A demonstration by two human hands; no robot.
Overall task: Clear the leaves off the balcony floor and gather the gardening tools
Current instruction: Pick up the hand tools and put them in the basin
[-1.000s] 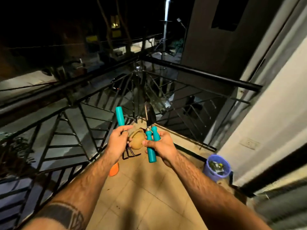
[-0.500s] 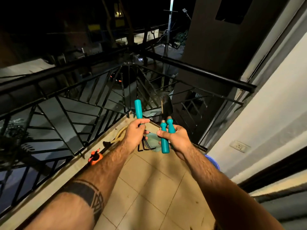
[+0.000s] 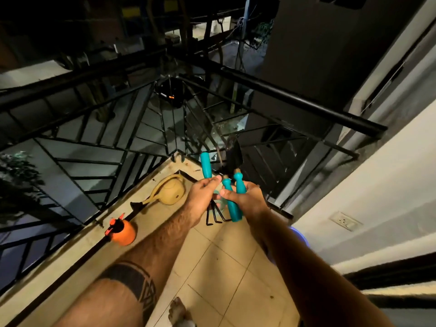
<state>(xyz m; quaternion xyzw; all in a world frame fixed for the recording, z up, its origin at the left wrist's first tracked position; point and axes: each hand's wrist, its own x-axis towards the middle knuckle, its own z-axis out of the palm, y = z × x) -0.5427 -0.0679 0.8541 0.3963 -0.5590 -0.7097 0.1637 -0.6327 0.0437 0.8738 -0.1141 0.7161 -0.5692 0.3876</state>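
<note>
Teal handles mark all three tools in the head view, the only view given. The left hand (image 3: 203, 197) is clenched around the hand rake (image 3: 213, 214), held upside down: its teal grip rises above the thumb and forefinger while the black tines hang below the palm, curling toward the tiled balcony floor (image 3: 212, 267). The right hand (image 3: 247, 199) grasps two tools side by side, a trowel (image 3: 233, 156) whose dark blade stands above the knuckles, and a second teal-handled tool (image 3: 230, 199) whose head is too dark to make out against the railing. One of these handles sticks out below the fingers (image 3: 227, 194), which wrap across both from the front; the other handle's top shows just above the fist. The two hands are nearly touching, thumb tips close together, so the three handles stand almost in a row.

Beyond the hands, on the raised ledge (image 3: 99, 234) along the black metal railing (image 3: 295, 100), lies a tan watering can (image 3: 171, 191) with its spout pointing toward the camera side. Nearer along the same ledge sits an orange spray bottle (image 3: 122, 232), slightly blurred. A purple bucket rim (image 3: 295, 232) peeks out behind the right forearm, near the pale wall, which bears a socket (image 3: 345, 223). A bare foot (image 3: 179, 312) shows at the bottom edge.
</note>
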